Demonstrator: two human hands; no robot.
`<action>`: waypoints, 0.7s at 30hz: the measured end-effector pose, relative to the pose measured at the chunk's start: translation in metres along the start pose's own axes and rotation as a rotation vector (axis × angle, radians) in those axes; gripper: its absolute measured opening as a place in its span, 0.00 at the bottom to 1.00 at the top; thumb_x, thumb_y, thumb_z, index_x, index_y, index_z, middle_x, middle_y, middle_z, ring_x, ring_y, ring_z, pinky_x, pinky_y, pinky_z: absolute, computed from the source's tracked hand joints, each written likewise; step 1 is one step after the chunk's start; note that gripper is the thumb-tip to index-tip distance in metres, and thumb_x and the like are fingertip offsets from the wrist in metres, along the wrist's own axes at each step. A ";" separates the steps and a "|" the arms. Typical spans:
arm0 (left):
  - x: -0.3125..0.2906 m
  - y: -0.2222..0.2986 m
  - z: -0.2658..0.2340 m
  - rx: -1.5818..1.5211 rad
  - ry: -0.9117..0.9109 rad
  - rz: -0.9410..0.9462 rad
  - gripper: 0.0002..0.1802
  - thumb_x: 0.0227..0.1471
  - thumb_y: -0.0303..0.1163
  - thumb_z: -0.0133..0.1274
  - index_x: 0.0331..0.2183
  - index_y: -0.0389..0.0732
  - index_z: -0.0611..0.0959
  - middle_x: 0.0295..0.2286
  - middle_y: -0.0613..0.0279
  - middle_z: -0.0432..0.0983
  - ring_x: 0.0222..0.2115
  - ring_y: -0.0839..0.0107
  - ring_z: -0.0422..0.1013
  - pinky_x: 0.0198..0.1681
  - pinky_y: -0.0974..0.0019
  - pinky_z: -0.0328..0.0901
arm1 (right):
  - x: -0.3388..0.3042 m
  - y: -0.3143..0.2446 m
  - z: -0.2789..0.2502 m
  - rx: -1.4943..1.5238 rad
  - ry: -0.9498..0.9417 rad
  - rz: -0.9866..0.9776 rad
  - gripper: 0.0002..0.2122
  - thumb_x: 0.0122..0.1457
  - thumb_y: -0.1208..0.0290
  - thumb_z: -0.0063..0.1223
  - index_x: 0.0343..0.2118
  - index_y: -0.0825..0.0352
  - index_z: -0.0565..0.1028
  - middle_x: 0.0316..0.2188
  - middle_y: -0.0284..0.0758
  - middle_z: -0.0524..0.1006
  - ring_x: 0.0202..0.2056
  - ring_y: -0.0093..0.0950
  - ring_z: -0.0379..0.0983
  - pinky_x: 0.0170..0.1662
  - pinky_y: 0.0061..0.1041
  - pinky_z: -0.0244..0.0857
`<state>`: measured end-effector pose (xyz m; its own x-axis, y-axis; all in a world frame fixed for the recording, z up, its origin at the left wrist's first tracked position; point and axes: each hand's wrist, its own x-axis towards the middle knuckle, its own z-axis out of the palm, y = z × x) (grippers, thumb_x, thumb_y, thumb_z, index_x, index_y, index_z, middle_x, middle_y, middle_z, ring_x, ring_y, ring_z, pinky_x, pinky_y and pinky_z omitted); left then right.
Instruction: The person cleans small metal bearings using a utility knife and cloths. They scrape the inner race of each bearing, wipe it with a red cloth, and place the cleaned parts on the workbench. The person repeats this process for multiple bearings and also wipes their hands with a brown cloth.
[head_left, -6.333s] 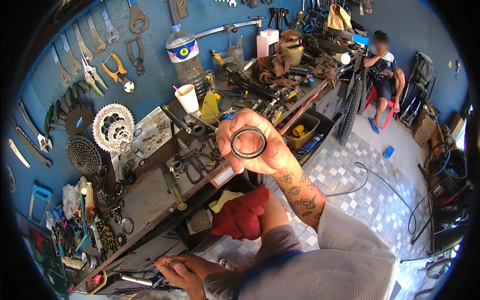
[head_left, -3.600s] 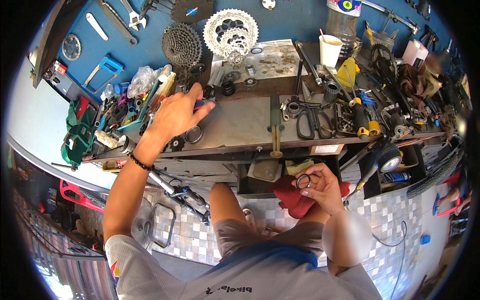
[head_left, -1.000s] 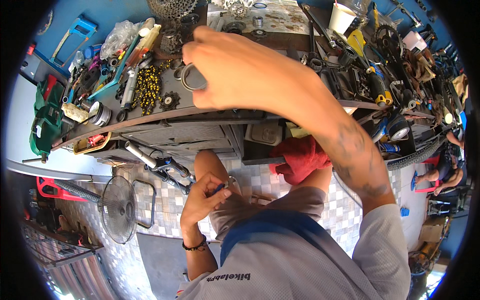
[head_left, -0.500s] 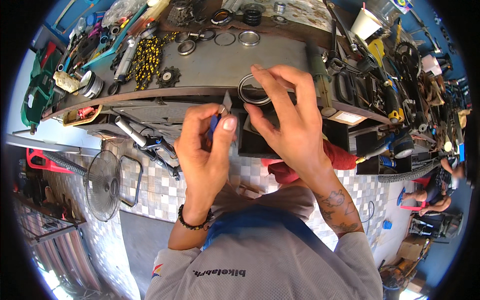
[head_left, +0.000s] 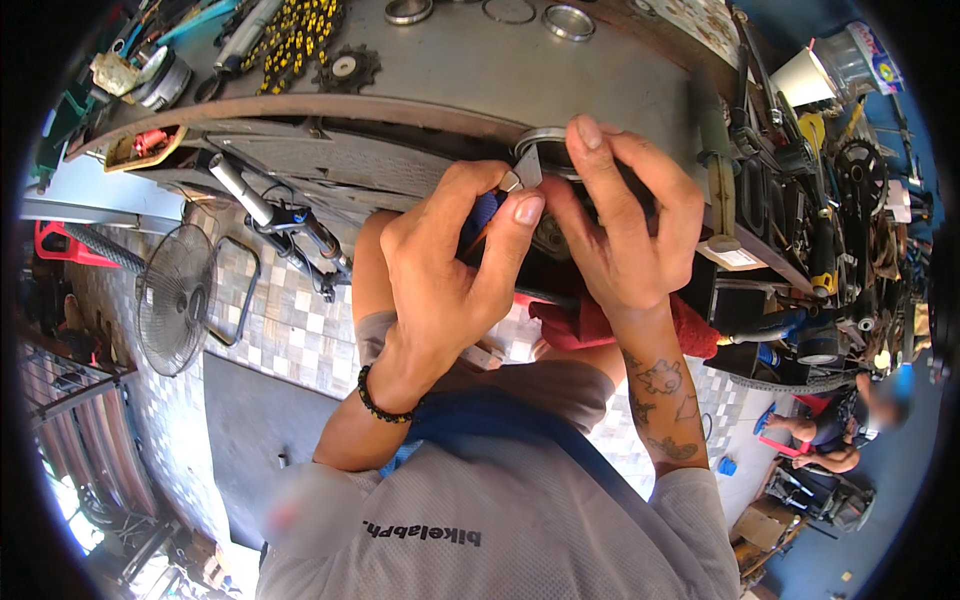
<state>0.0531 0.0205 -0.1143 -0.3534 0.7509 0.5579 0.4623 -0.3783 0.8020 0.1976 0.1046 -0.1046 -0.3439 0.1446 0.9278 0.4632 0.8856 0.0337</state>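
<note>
Left fingers [head_left: 524, 211] clasp blade [head_left: 532, 169]; right fingers [head_left: 590, 138] pinch ring [head_left: 543, 134], partly hiding it (red cloth [head_left: 567, 327] beneath).

A short dark word of lettering [head_left: 420, 535], legible though upside down, stands on the grey shirt [head_left: 560, 510] between six and seven o'clock. At two o'clock, a colourful label [head_left: 884, 60] wraps the clear bottle [head_left: 846, 66], its print unclear; near three, a white label [head_left: 732, 257] carries print too small to read.

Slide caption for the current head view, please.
The left hand holds a small blade close to a metal ring pinched in the right hand, in front of a cluttered workbench.
</note>
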 end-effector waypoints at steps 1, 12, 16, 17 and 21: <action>0.000 -0.002 0.001 -0.014 0.010 0.007 0.10 0.58 0.28 0.64 0.37 0.30 0.82 0.24 0.56 0.78 0.20 0.72 0.70 0.24 0.70 0.65 | -0.001 0.002 0.001 0.009 -0.010 -0.006 0.26 0.41 0.80 0.79 0.49 0.66 0.85 0.44 0.35 0.79 0.41 0.29 0.77 0.40 0.24 0.76; -0.002 -0.005 0.003 -0.131 -0.004 -0.097 0.10 0.60 0.31 0.62 0.35 0.32 0.82 0.22 0.59 0.76 0.18 0.73 0.70 0.23 0.70 0.65 | -0.001 0.003 0.007 -0.015 0.071 -0.023 0.26 0.40 0.74 0.78 0.49 0.64 0.85 0.40 0.34 0.82 0.39 0.28 0.78 0.41 0.24 0.71; -0.001 -0.005 0.003 -0.180 -0.011 -0.135 0.10 0.61 0.31 0.62 0.36 0.33 0.82 0.21 0.60 0.76 0.18 0.74 0.70 0.23 0.70 0.65 | -0.001 0.002 0.008 -0.013 0.071 -0.017 0.27 0.40 0.75 0.78 0.49 0.64 0.85 0.40 0.34 0.82 0.39 0.28 0.78 0.41 0.24 0.72; -0.001 -0.006 0.003 -0.195 -0.018 -0.149 0.10 0.61 0.32 0.62 0.36 0.34 0.82 0.21 0.60 0.75 0.18 0.75 0.70 0.23 0.70 0.65 | -0.001 0.002 0.008 -0.011 0.072 -0.014 0.27 0.40 0.75 0.78 0.49 0.64 0.85 0.40 0.34 0.82 0.39 0.28 0.78 0.41 0.24 0.72; 0.002 -0.004 -0.004 -0.216 -0.066 -0.170 0.11 0.61 0.33 0.62 0.35 0.35 0.83 0.20 0.61 0.75 0.19 0.77 0.69 0.24 0.71 0.65 | 0.001 0.002 0.004 -0.028 0.039 -0.026 0.27 0.41 0.74 0.79 0.49 0.64 0.85 0.41 0.34 0.81 0.40 0.28 0.78 0.41 0.24 0.73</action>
<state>0.0474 0.0217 -0.1155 -0.3544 0.8444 0.4017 0.2145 -0.3447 0.9139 0.1946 0.1084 -0.1051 -0.3246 0.1040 0.9401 0.4778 0.8759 0.0680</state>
